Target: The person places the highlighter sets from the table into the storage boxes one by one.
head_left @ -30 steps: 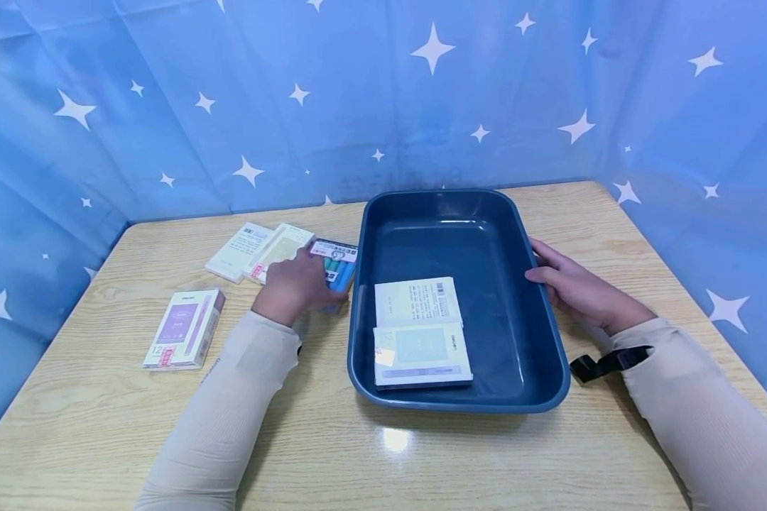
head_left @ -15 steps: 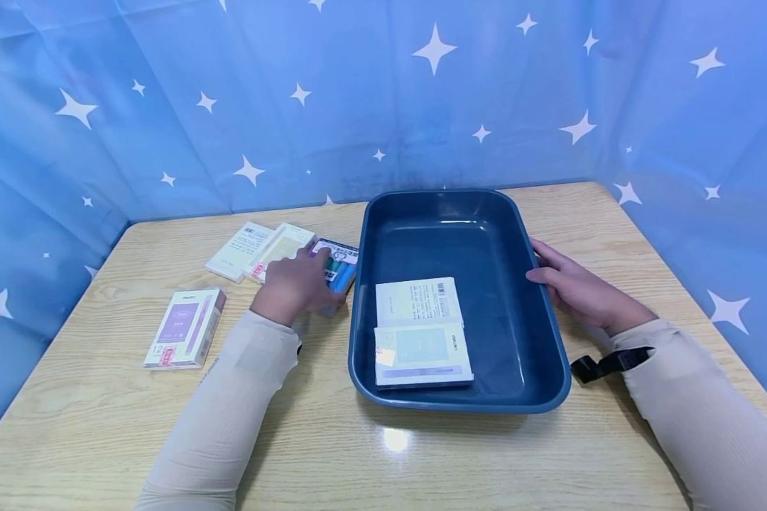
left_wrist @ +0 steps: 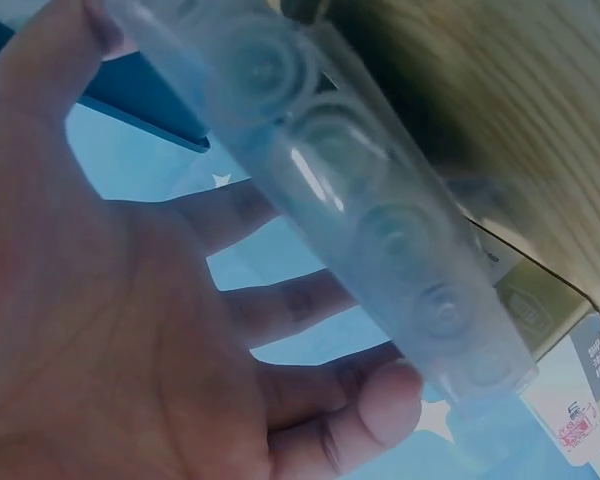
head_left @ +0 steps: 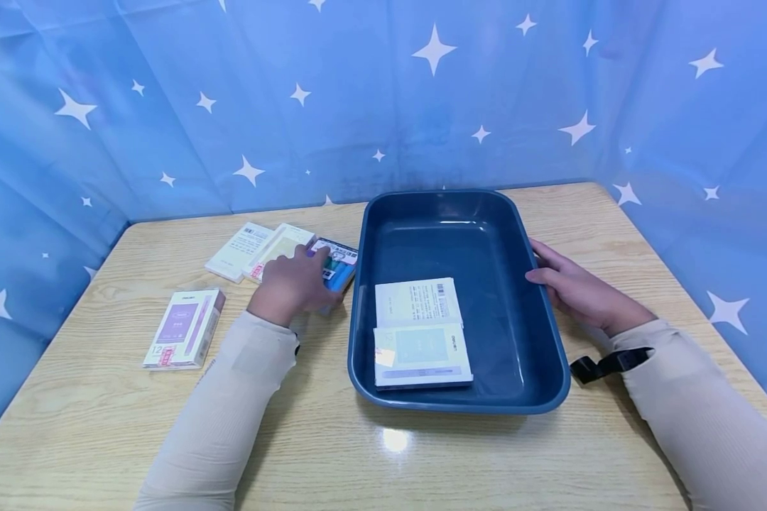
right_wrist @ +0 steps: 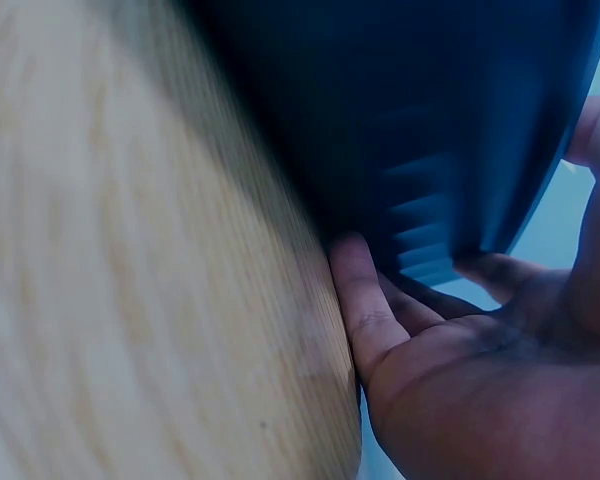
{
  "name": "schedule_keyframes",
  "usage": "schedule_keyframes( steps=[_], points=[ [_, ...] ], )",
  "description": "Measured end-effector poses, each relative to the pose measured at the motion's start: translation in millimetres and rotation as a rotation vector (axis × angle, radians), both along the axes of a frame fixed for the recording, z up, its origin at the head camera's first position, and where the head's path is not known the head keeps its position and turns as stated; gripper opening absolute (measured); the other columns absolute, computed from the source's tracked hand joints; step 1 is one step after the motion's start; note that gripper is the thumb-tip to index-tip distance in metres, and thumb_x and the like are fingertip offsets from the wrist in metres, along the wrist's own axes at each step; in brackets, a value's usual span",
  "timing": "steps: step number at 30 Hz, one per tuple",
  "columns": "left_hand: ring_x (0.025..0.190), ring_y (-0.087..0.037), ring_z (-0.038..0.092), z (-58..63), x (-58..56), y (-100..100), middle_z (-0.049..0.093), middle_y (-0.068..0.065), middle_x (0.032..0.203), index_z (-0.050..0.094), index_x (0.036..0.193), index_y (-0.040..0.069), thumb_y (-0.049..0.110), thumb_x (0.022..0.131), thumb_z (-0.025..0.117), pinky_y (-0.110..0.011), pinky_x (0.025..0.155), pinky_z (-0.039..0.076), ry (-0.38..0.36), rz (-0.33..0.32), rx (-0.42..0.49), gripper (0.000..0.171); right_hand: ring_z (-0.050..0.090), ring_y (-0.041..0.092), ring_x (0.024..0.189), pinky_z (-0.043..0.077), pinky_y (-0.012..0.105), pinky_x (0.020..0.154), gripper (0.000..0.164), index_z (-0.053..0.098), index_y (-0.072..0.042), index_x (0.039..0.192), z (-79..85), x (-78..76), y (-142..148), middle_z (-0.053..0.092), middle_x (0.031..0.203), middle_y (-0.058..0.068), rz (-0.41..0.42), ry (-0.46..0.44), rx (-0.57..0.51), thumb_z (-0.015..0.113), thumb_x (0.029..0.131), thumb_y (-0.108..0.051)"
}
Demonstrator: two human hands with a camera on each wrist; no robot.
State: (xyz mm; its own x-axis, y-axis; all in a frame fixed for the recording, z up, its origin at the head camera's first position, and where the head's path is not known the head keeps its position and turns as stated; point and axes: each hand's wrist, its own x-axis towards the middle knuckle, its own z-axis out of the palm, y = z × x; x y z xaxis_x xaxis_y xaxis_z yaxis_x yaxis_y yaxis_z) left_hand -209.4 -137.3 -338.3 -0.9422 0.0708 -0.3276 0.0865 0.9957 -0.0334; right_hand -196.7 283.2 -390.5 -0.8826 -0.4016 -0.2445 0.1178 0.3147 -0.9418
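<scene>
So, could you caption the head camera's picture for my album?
Left hand grips a colorful pack; right hand holds a blue tray with boxes inside.

1 blue tray, 2 white boxes inside, 3 white boxes outside, 1 clear pack, 1 black strap, 2 hands.

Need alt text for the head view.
A person's left hand holds a pack of coloured sticks beside a dark blue tray, whose right side the right hand grips. Two pale boxes lie in the tray, three more boxes on the wood-grained table at left.
</scene>
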Motion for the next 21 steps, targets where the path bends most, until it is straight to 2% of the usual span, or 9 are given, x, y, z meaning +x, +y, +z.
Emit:
schedule_keyframes(
  steps=[5,13,21],
  points=[
    [0.107,-0.04,0.053,1.8,0.3,0.4,0.04,-0.023,0.148,0.026,0.159,0.022,0.058,0.086,0.063,-0.05,0.086,0.051,0.009,0.005,0.017,0.089,0.057,0.0,0.109,0.05,0.018,0.089,0.069,-0.004,-0.029,0.162,0.1,0.1,0.5,0.014,0.165,0.02,0.001,-0.003,-0.005,0.04,0.108,-0.027],
    [0.11,-0.041,0.051,5.5,1.6,-1.7,0.033,-0.024,0.152,0.027,0.159,0.029,0.056,0.088,0.063,-0.052,0.087,0.051,-0.006,0.026,0.066,0.085,0.058,-0.001,0.107,0.05,0.017,0.087,0.069,-0.004,-0.029,0.161,-1.3,0.2,0.9,0.014,0.164,0.021,0.005,0.004,-0.021,0.04,0.108,-0.026],
    [0.111,-0.044,0.051,9.1,2.4,-4.0,0.029,-0.025,0.153,0.021,0.16,0.033,0.056,0.089,0.061,-0.056,0.09,0.049,0.021,0.038,0.088,0.085,0.057,-0.001,0.11,0.049,0.017,0.089,0.07,-0.004,-0.03,0.161,0.2,0.6,-0.4,0.013,0.165,0.02,0.003,-0.007,-0.014,0.04,0.108,-0.027]
  ],
)
